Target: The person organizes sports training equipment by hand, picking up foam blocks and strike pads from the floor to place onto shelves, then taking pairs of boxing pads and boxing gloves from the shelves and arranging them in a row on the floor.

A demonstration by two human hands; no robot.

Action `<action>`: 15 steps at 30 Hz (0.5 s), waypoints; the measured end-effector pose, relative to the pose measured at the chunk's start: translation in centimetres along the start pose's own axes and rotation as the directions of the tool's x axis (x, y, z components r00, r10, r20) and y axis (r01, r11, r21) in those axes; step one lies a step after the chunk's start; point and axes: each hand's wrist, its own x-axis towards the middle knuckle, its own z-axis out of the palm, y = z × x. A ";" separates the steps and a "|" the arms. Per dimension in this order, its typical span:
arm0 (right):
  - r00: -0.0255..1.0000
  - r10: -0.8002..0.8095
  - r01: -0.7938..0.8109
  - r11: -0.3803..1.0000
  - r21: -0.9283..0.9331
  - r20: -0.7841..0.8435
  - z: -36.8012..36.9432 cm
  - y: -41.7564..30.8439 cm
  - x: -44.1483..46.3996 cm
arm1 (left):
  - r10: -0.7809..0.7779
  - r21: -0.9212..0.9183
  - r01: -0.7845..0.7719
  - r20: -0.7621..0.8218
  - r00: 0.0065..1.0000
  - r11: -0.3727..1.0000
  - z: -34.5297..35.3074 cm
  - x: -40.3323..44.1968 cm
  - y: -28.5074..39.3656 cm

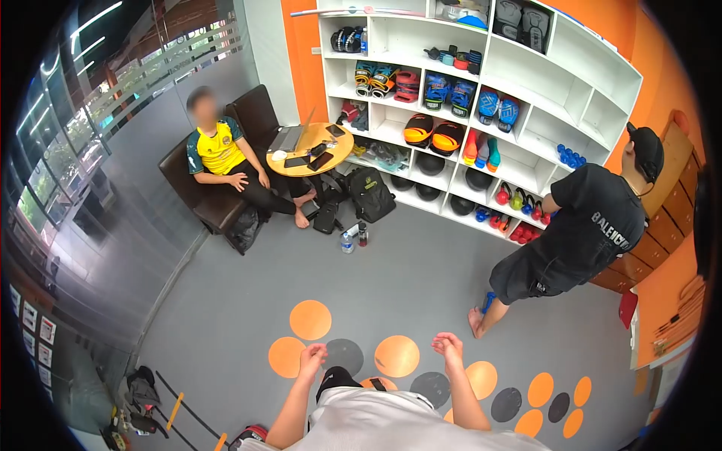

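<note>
Both my hands are held out in front of my light shirt, above the grey floor with its orange and dark discs. My left hand (312, 359) is near a dark disc (344, 356), its fingers loosely curled and apart, with nothing in it. On the other side, my right hand (449, 349) is raised with the fingers partly bent and apart, also empty. An orange disc (397, 355) shows on the floor between the two hands.
A person in yellow (219, 155) sits beside a round table (331, 150). At the right, a person in black (598, 222) stands by white shelves (526, 83) of sports gear. Bottles (347, 243) and a backpack (370, 195) are on the floor.
</note>
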 end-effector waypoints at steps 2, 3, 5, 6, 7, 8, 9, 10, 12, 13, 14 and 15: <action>1.000 -0.021 0.020 1.000 0.018 0.006 1.9 -3.4 2.9 | 0.078 -0.052 -0.072 0.128 0.989 0.996 2.3 3.2 3.4; 0.998 -0.056 0.056 0.998 0.039 0.014 3.1 -5.1 4.6 | 0.074 -0.051 -0.068 0.132 0.988 0.996 2.9 4.8 5.0; 0.995 -0.094 0.093 0.994 0.063 0.012 5.9 -7.9 8.0 | 0.090 0.020 -0.094 0.165 0.982 0.995 2.9 8.6 7.9; 0.993 -0.113 0.110 0.992 0.064 0.043 7.5 -9.3 9.8 | 0.091 0.022 -0.097 0.174 0.980 0.995 2.5 10.9 8.8; 0.989 -0.131 0.126 0.990 0.066 0.074 8.9 -10.7 12.0 | 0.077 0.018 -0.080 0.125 0.989 0.997 1.9 13.2 9.6; 0.989 -0.135 0.131 0.989 0.069 0.065 10.2 -12.1 14.4 | 0.063 0.012 -0.064 0.075 0.995 0.998 1.6 15.4 11.0; 0.983 -0.163 0.159 0.986 0.056 0.086 11.6 -13.7 16.7 | 0.064 0.013 -0.065 0.039 0.997 0.998 1.3 17.6 12.7; 0.977 -0.185 0.181 0.982 0.047 0.102 13.0 -14.9 18.5 | 0.060 0.022 -0.062 0.052 0.997 0.998 0.8 19.8 14.1; 0.979 -0.190 0.186 0.981 0.052 0.069 15.2 -17.1 22.6 | 0.077 -0.003 -0.077 -0.043 0.996 0.997 0.2 24.0 17.3; 0.979 -0.197 0.195 0.979 0.053 0.052 16.3 -18.3 24.5 | 0.074 0.006 -0.074 -0.031 0.997 0.997 0.1 26.0 19.0; 0.980 -0.194 0.192 0.980 0.055 0.033 17.2 -19.8 25.8 | 0.058 -0.011 -0.059 -0.052 0.997 0.998 0.5 27.8 21.2; 0.982 -0.189 0.187 0.980 0.069 0.023 18.0 -21.4 27.0 | 0.042 -0.028 -0.045 -0.073 0.996 0.999 1.1 29.8 23.3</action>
